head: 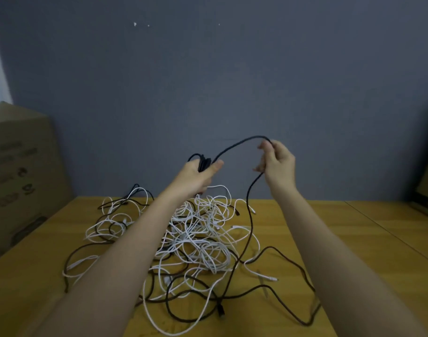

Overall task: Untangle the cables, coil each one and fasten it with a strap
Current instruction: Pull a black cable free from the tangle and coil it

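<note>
Landmark for all positions: the wooden table point(354, 239).

Nearest the viewer, both bare forearms reach forward over the table from the bottom edge of the view. Beneath and between them, a tangle of cables point(196, 239) lies on the table top, spread across its middle. The heap is made of thin white cables in many overlapping loops, interlaced with darker, thicker brown-black cables whose slack loops trail toward the near edge and out to the right side of the table. Several connector ends show among the strands; their type cannot be told.

Above the heap, clear of the table surface, the left hand point(198, 175) is closed round a small bundle of gathered turns of a black cable point(250, 198), thumb laid across the bundle. From this bundle the black cable arches up and to the right to the right hand point(277, 161), which pinches it between curled fingers and thumb at the top of the arch. Below the right hand the same cable hangs down and joins the heap on the table.

Left of the table stands a cardboard box point(18, 171), its printing blurred. Behind the table rises a grey-blue wall point(208, 81).
</note>
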Available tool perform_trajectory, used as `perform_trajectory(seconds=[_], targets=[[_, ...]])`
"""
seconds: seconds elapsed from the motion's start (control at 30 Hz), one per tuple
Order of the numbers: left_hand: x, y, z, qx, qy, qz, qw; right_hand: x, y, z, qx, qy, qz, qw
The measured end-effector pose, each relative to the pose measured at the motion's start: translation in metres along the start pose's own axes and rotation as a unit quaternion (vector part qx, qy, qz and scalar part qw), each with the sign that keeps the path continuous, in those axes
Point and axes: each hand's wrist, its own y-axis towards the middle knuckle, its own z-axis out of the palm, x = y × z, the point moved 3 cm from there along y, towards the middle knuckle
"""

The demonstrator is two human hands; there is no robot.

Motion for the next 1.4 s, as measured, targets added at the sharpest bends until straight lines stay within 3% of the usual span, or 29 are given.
perform_trajectory(seconds=[0.1,0.17,0.23,0.3,0.4,0.5,0.57,0.63,0.7,0.8,0.97,1.23,1.33,1.4], targets=[[-0.005,-0.006,0.005,0.043,-0.02,-0.003,0.999,0.02,0.008,0.005,-0.022,-0.149,-0.111,0.982],[-0.007,-0.014,0.008,0.076,-0.084,-0.01,0.993,0.012,0.004,0.006,-0.008,-0.304,-0.133,0.943],[-0.009,-0.02,0.009,0.1,-0.179,-0.008,0.979,-0.009,-0.008,0.015,0.073,-0.437,-0.131,0.887],[-0.011,-0.024,0.009,0.099,-0.245,0.003,0.965,-0.028,-0.032,0.027,0.16,-0.482,-0.141,0.85],[-0.009,-0.025,0.009,0.044,-0.285,0.014,0.957,-0.043,-0.071,0.044,0.228,-0.437,-0.196,0.848],[0.002,-0.022,0.006,-0.026,-0.284,0.026,0.958,-0.057,-0.099,0.052,0.307,-0.363,-0.155,0.866],[0.015,-0.019,0.003,-0.071,-0.187,0.031,0.979,-0.063,-0.111,0.049,0.344,-0.282,-0.065,0.893],[0.029,-0.016,-0.001,-0.093,0.003,0.019,0.995,-0.066,-0.119,0.046,0.358,-0.249,-0.027,0.9],[0.043,-0.019,-0.003,-0.061,0.144,-0.036,0.987,-0.06,-0.121,0.043,0.361,-0.265,-0.063,0.892],[0.057,-0.026,0.002,0.023,0.241,-0.107,0.964,-0.05,-0.109,0.033,0.32,-0.306,-0.142,0.885],[0.067,-0.028,0.012,0.086,0.32,-0.069,0.941,-0.047,-0.092,0.025,0.307,-0.27,-0.147,0.9],[0.071,-0.031,0.01,0.093,0.335,-0.038,0.937,-0.042,-0.082,0.028,0.278,-0.182,-0.094,0.938],[0.065,-0.035,0.004,0.116,0.149,-0.043,0.981,-0.045,-0.083,0.022,0.281,-0.139,-0.039,0.949],[0.056,-0.039,-0.001,0.124,0.009,-0.054,0.991,-0.055,-0.09,0.015,0.296,-0.184,-0.021,0.937]])
